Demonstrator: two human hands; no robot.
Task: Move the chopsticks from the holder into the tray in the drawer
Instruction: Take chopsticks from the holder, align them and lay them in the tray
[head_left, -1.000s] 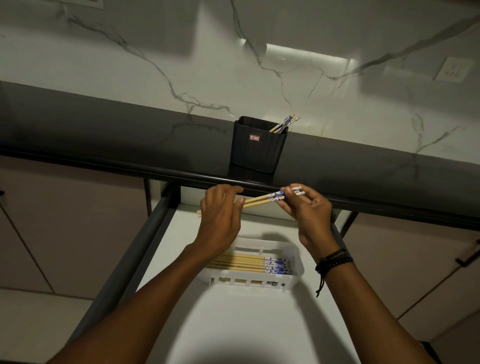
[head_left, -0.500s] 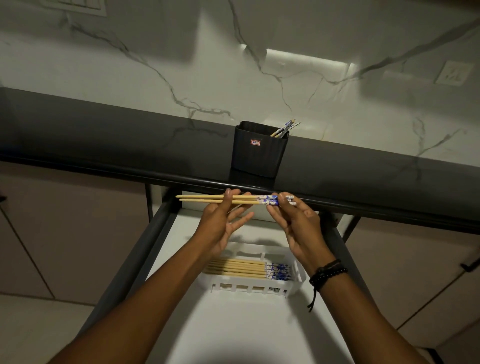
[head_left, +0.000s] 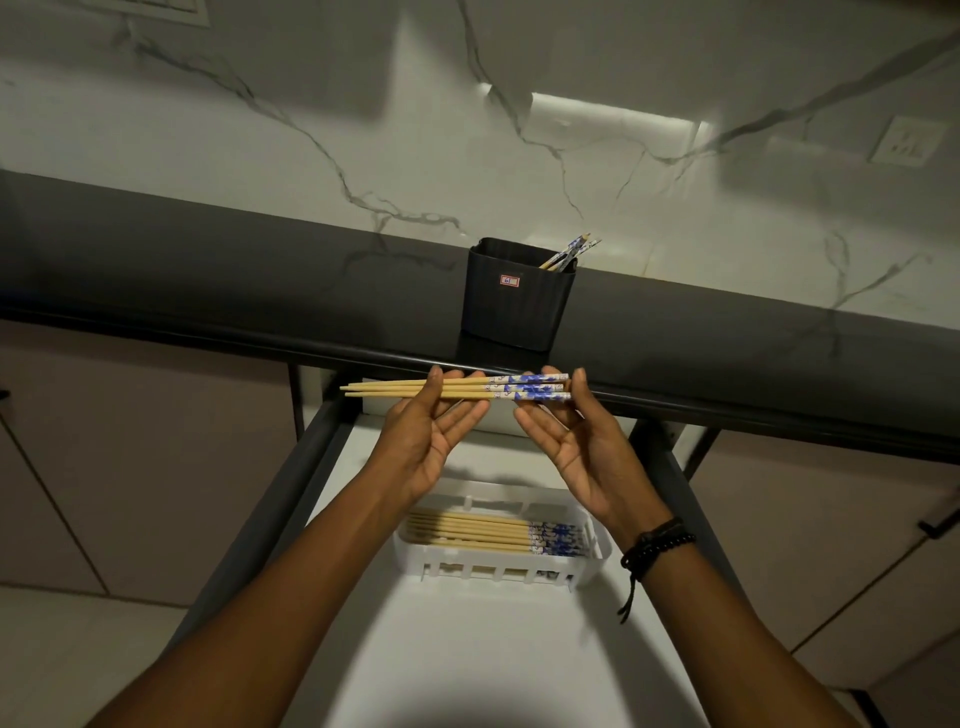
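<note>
Both hands hold one bundle of chopsticks (head_left: 457, 388) level above the open drawer (head_left: 363, 649): left hand (head_left: 431, 431) pinches the plain wooden middle, right hand (head_left: 571, 431) pinches the blue-patterned ends, probably to even them up before lowering. Palms face up, fingers loosely spread. Below, the tray (head_left: 498, 566) already holds more chopsticks. A few remain in the holder (head_left: 514, 296) on the tabletop (head_left: 208, 270).

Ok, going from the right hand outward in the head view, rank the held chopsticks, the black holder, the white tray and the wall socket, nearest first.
1. held chopsticks: in the right hand fingertips.
2. black holder: just above, on the counter.
3. white tray: below, in the drawer; close call with the holder.
4. wall socket: far upper right.
</note>
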